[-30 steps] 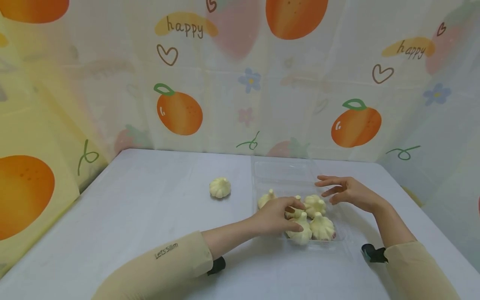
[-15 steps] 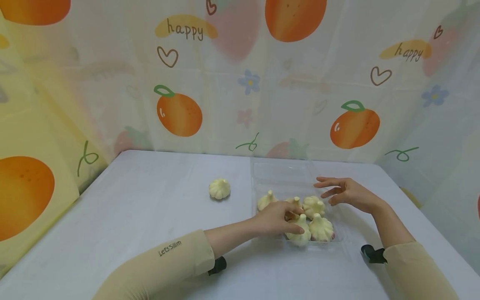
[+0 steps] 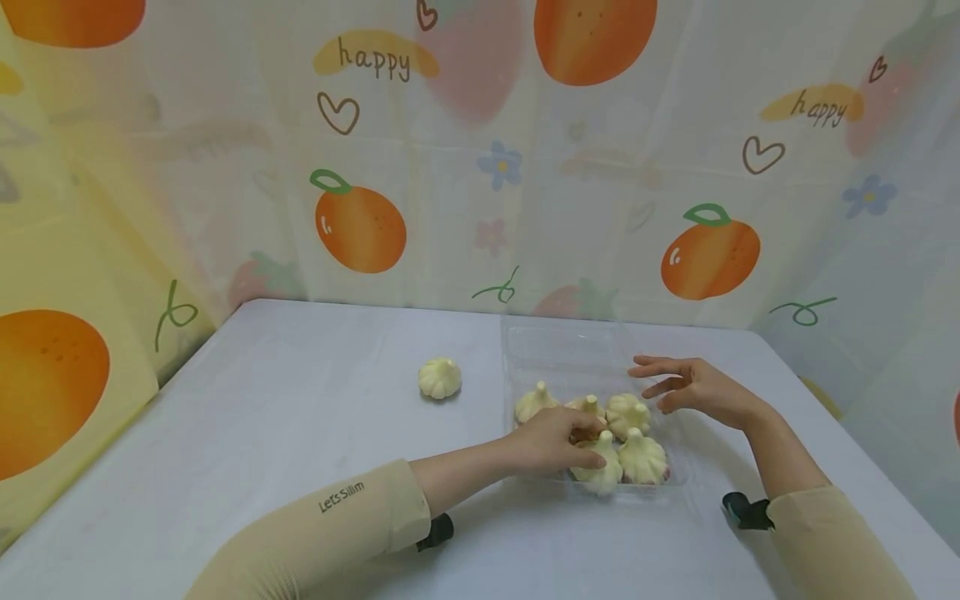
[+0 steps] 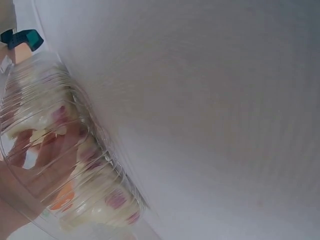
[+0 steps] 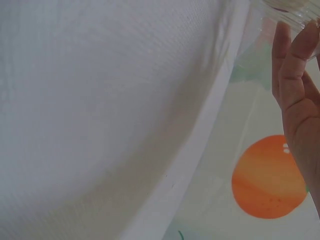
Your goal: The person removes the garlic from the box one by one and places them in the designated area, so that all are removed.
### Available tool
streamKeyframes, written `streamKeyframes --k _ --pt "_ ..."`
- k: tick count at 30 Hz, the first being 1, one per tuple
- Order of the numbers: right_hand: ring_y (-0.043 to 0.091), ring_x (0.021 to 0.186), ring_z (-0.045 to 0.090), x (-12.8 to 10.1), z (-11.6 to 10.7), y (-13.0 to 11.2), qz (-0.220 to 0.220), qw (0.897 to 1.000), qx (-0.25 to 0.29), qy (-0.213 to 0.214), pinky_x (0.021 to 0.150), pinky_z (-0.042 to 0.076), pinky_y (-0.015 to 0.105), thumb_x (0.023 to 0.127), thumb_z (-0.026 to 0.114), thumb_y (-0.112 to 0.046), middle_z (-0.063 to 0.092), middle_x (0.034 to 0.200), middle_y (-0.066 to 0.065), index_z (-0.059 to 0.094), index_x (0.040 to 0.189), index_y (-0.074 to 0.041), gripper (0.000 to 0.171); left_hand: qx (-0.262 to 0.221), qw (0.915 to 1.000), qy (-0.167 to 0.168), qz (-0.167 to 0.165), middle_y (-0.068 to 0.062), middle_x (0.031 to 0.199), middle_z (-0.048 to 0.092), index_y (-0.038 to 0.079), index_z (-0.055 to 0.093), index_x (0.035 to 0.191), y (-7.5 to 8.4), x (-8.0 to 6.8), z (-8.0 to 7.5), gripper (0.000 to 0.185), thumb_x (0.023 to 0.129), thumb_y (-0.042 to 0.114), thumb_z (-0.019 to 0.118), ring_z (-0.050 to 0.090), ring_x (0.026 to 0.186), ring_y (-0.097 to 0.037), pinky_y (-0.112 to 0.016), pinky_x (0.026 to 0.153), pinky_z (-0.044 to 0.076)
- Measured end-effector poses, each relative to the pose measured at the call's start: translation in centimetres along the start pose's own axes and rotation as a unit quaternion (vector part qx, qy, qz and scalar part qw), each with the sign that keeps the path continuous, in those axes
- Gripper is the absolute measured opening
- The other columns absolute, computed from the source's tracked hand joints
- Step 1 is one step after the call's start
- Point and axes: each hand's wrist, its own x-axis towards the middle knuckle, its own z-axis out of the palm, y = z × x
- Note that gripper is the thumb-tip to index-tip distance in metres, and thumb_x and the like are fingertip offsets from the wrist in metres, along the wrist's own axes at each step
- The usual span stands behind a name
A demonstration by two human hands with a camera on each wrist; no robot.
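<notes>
Garlic all over this one: far left of the action, a lone garlic bulb (image 3: 439, 377) sits by itself on the white table (image 3: 300, 433), well apart from the rest. Moving right, the left hand (image 3: 551, 440) reaches in over the near edge of a clear plastic tray (image 3: 525, 346), its fingers curled down round a bulb in the middle of the pile; that middle bulb (image 3: 588, 407) is mostly hidden under the fingertips, so how firm the hold is I cannot tell, but the fingers are bent about it. Around that hand lie four more bulbs in the tray: one at the left rear (image 3: 534, 402), one at the right rear (image 3: 628, 414), and two at the front, the front left bulb (image 3: 600, 468) touching the thumb and the front right bulb (image 3: 644, 457) just beside it. In the left wrist view the tray wall (image 4: 75, 165) shows close up, ribbed and see-through, with pale bulbs and fingers blurred behind it. Further right, the right hand (image 3: 693, 388) hovers at the tray's right side, fingers spread and loose, gripping nothing; whether it touches the rim I cannot tell. In the right wrist view its fingers (image 5: 295, 65) stand straight beside the tray's edge (image 5: 292, 11), with an orange print on the backdrop (image 5: 267, 182) beyond.
</notes>
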Motion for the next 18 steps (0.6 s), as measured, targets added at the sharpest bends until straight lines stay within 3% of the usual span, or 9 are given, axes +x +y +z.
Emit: streamKeyframes --k 7,18 --pt "0.029 0.115 0.058 0.06 -0.02 0.13 0.000 1.000 -0.010 0.001 0.085 0.053 0.029 0.084 0.058 -0.005 0.019 0.154 0.020 0.046 0.135 -0.001 0.052 -0.009 0.9999 0.005 -0.001 0.002 0.106 0.068 0.014 0.066 0.112 -0.17 0.04 0.05 0.030 0.083 0.023 0.069 0.059 0.092 -0.006 -0.014 0.076 0.046" --pt "0.040 0.120 0.052 -0.09 0.08 -0.09 0.003 1.000 0.003 0.003 0.085 0.053 0.030 0.084 0.058 -0.004 0.019 0.155 0.019 0.045 0.136 -0.001 0.053 -0.006 0.9998 0.014 0.011 0.002 0.104 0.069 0.015 0.068 0.107 -0.19 -0.05 -0.01 0.024 0.084 0.021 0.068 0.057 0.087 -0.002 -0.012 0.074 0.045"
